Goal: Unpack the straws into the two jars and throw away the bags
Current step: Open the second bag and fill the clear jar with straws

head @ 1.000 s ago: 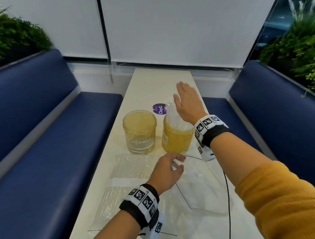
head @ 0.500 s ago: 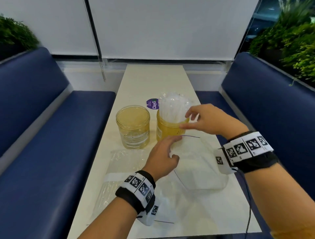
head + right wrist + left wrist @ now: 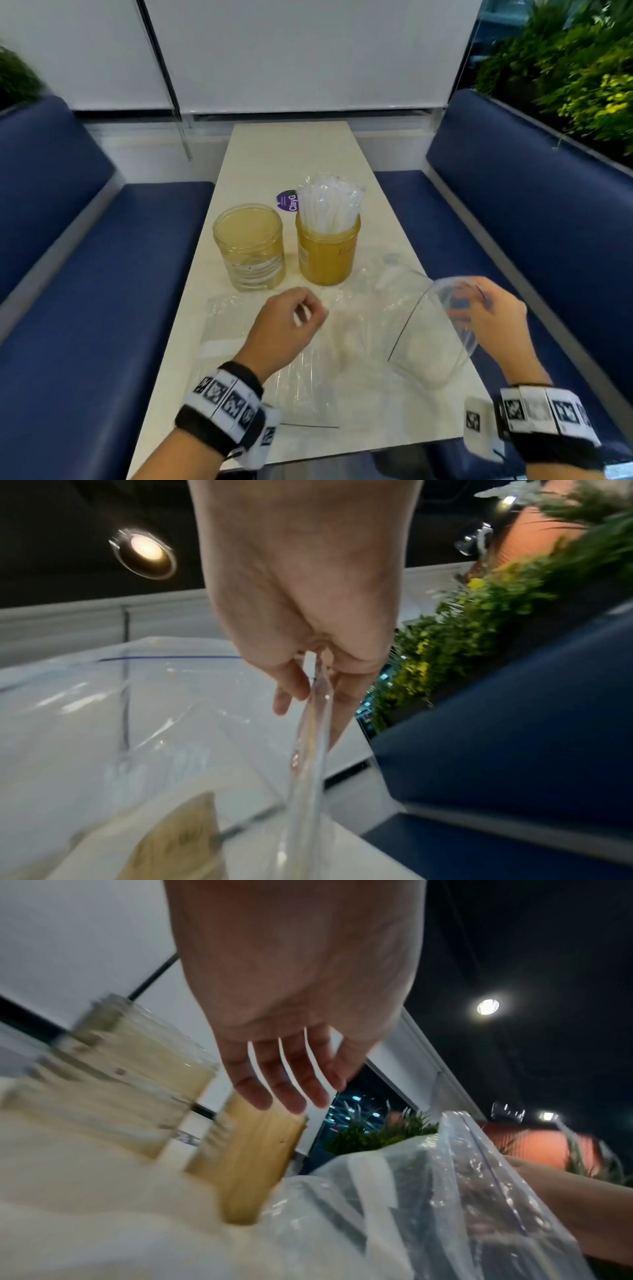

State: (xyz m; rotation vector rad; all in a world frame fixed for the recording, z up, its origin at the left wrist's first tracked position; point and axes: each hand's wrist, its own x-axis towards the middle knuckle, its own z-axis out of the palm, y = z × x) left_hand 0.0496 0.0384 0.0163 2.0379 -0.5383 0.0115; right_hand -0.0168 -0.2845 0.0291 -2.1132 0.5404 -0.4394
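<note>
Straws (image 3: 328, 205), clear plastic and individually wrapped, stand upright in the amber glass jar (image 3: 327, 255) at mid-bench (image 3: 274, 154). Pale clear glass jar (image 3: 249, 246) sits just beside it at 9 o'clock, no straws in it. Right hand (image 3: 486, 315) pinches the rim of an empty clear zip bag (image 3: 431, 342) with a blue seal line, lifted off the bench at 4 o'clock of the amber jar (fingers curled on the plastic). Left hand (image 3: 286, 325) hovers loosely curled, holding nothing, above a second clear bag of straws (image 3: 219, 329) lying flat at 6 o'clock of the jars.
</note>
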